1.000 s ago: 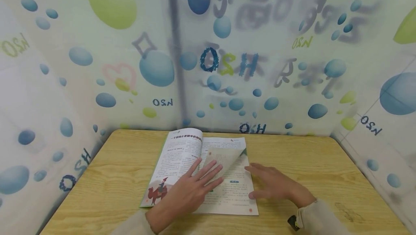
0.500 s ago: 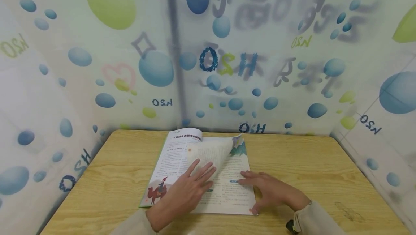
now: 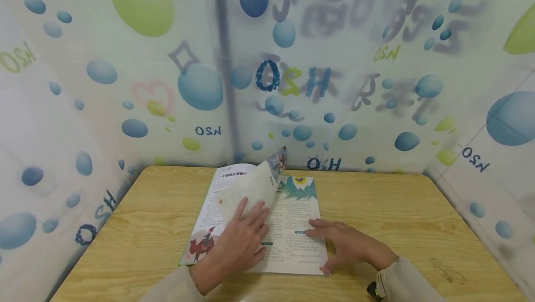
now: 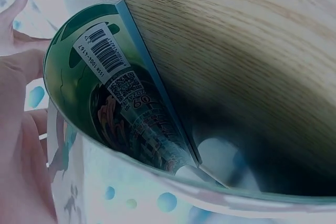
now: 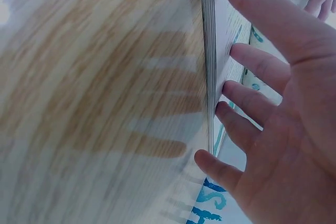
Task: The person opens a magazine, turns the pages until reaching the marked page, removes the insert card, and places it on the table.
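An open magazine (image 3: 298,253) lies on the wooden table, with printed text and a red camel picture on its left page. One page (image 3: 246,190) stands lifted and curled over toward the left, its far corner raised. My left hand (image 3: 240,244) lies against this page with fingers extended. In the left wrist view, the magazine's green back cover (image 4: 79,51) with a barcode bows up beside the hand. My right hand (image 3: 349,244) rests at the magazine's lower right edge, thumb at the corner. The right wrist view has its spread fingers (image 5: 257,103) along the page edges (image 5: 209,51).
The pale wooden table (image 3: 393,204) extends on both sides of the magazine. A white curtain (image 3: 363,121) printed with blue and green bubbles encloses the table at the back and sides. A dark wristband (image 3: 375,290) shows by the right sleeve.
The curled page has swung left and its corner has risen, uncovering more of the right page with a green mountain picture. My left hand has shifted slightly left; my right hand came onto the magazine's edge.
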The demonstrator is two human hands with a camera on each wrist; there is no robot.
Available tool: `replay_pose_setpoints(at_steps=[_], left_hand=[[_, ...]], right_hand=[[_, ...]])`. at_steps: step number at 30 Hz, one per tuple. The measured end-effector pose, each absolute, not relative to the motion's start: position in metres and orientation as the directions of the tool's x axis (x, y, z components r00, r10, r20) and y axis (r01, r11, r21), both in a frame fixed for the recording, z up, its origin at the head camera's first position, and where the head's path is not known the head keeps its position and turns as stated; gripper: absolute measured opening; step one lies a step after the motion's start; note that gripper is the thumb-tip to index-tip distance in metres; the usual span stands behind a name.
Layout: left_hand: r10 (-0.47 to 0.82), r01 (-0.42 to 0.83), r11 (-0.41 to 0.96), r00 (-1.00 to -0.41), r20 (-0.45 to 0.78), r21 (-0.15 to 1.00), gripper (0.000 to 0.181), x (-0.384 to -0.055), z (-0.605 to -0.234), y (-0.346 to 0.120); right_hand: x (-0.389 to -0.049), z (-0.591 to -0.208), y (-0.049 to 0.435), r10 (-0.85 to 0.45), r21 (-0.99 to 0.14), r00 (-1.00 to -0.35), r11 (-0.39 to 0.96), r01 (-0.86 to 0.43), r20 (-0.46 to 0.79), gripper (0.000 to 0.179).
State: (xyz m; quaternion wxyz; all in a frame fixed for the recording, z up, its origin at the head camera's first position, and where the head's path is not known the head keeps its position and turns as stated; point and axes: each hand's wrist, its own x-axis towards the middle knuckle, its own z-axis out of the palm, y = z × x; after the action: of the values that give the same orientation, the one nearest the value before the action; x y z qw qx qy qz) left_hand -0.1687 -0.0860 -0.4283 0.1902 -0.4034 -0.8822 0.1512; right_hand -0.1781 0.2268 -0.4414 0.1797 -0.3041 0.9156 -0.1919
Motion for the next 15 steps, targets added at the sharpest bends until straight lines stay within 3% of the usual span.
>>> replay_pose_setpoints(at_steps=[7, 15], left_hand=[[0.719, 0.608, 0.679, -0.662, 0.209, -0.411, 0.047, -0.167, -0.431, -0.091], [0.64, 0.585, 0.765, -0.736, 0.219, -0.271, 0.048, -0.163, -0.434, -0.097]], right_hand=[[-0.178, -0.442, 0.227, -0.628, -0.464, -0.752, 0.738, -0.491, -0.202, 0.088], [-0.179, -0.444, 0.227, -0.634, -0.459, -0.749, 0.733, -0.502, -0.193, 0.09]])
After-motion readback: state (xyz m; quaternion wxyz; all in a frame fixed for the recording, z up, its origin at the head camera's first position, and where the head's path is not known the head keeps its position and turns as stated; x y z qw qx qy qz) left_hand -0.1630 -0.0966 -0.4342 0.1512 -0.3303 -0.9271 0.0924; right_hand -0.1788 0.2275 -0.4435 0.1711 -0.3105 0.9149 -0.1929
